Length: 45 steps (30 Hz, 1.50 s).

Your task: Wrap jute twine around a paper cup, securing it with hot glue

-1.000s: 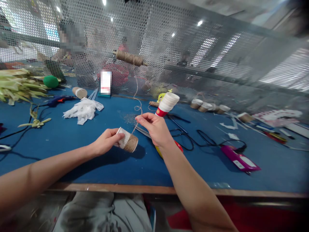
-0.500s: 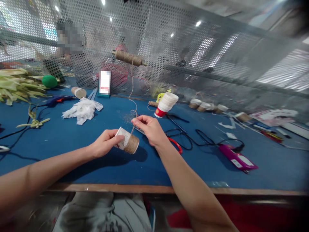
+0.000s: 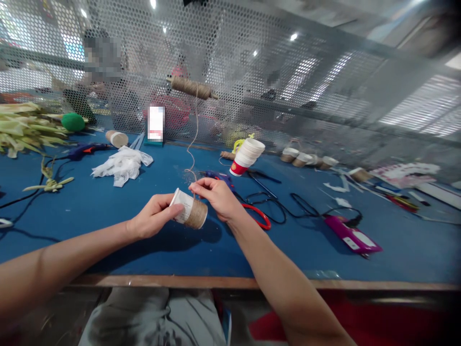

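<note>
Left hand [image 3: 153, 218] fingers curled round the rim end of a small white paper cup [image 3: 189, 212], held on its side just above the blue felt-topped table [image 3: 108, 216], near the front edge. The cup's base half is already covered in close turns; the rim half is bare white.

Right hand [image 3: 216, 194] thumb and forefinger pinched together on the brown jute twine [image 3: 195, 139], right at the cup's upper side, touching it. From the pinch the strand loops up, slack and kinked, to a horizontal spool of the same twine [image 3: 190, 88] mounted on the grey perforated metal screen [image 3: 288, 72].

Step in hand, as I read it: winding, about midway along the cup wall. The strand is being laid against the edge of the last turn.

What the next turn calls for, by my judgement: slack taken out of the line before it goes round, each turn seated tight beside the one before, the left hand rotating the cup while the right guides. Whether glue is on the bare wall I cannot tell.

Around: a tilted stack of white paper cups with a red base [image 3: 248, 154] behind the right hand, red-handled scissors [image 3: 257, 216] just beside its wrist, a magenta glue gun [image 3: 351, 235] well to the right, a white crumpled cloth [image 3: 122, 166] to the left.
</note>
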{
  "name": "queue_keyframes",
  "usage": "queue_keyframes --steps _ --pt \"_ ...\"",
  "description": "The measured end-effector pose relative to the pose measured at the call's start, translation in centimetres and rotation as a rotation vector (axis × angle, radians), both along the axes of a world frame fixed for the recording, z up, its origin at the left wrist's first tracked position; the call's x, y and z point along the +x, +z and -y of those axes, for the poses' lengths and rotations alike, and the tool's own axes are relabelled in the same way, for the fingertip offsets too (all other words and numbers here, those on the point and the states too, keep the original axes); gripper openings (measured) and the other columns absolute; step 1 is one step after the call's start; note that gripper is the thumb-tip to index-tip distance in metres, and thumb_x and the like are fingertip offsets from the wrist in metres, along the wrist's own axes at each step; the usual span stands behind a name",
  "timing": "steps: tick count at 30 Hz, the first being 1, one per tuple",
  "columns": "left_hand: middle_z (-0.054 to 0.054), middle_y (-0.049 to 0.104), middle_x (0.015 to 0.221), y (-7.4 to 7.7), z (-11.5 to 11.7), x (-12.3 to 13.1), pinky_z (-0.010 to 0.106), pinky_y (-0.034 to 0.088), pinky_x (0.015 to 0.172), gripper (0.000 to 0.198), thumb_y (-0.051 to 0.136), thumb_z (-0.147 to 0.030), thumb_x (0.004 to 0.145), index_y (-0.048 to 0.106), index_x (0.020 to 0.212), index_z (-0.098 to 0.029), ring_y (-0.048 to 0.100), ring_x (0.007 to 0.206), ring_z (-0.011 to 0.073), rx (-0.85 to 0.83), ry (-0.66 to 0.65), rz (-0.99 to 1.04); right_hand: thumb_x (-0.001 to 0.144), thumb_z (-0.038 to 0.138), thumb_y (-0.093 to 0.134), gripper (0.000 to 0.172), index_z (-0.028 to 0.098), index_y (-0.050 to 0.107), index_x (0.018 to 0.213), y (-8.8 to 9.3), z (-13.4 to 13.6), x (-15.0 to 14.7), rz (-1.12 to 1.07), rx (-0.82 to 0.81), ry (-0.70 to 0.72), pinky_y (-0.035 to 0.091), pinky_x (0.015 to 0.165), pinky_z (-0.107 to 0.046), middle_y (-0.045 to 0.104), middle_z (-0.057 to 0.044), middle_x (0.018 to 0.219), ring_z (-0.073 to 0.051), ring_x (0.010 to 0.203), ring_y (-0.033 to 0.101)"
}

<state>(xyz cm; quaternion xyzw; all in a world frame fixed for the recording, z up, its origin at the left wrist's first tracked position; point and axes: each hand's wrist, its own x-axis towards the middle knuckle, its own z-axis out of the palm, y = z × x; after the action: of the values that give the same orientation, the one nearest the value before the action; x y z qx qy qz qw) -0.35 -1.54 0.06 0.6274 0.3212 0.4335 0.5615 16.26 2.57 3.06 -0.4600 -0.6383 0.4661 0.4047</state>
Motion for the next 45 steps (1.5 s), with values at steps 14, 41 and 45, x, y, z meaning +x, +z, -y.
queue_keyframes --steps 14,41,45 --pt "0.002 0.055 0.066 -0.5 -0.3 0.1 0.022 0.039 0.059 0.030 0.056 -0.038 0.071 0.061 0.074 -0.009 0.045 0.061 0.0107 -0.023 0.008 0.079 0.061 0.034 0.066 0.021 0.014 0.060 0.066 -0.7 -0.3 -0.1 -0.043 -0.107 0.057 0.036 0.058 -0.023 0.058 0.001 0.064 -0.009 0.058 0.047" --pt "0.007 0.067 0.072 0.4 -2.4 0.2 0.025 0.044 0.064 0.023 0.060 -0.027 0.069 0.065 0.080 -0.007 0.059 0.064 0.0145 -0.441 0.064 0.410 0.065 0.023 0.066 0.044 0.019 0.048 0.104 1.3 0.0 2.3 0.319 0.103 0.334 0.046 0.080 -0.033 0.053 -0.006 0.107 -0.015 0.090 0.054" --pt "0.006 0.068 0.069 0.4 -2.4 0.3 0.023 0.044 0.063 0.017 0.063 -0.020 0.066 0.066 0.079 -0.009 0.060 0.061 0.0131 -0.453 0.080 0.414 0.066 0.028 0.064 0.042 0.019 0.046 0.103 1.0 0.0 2.0 0.343 0.129 0.330 0.046 0.078 -0.034 0.052 -0.007 0.107 -0.016 0.090 0.053"
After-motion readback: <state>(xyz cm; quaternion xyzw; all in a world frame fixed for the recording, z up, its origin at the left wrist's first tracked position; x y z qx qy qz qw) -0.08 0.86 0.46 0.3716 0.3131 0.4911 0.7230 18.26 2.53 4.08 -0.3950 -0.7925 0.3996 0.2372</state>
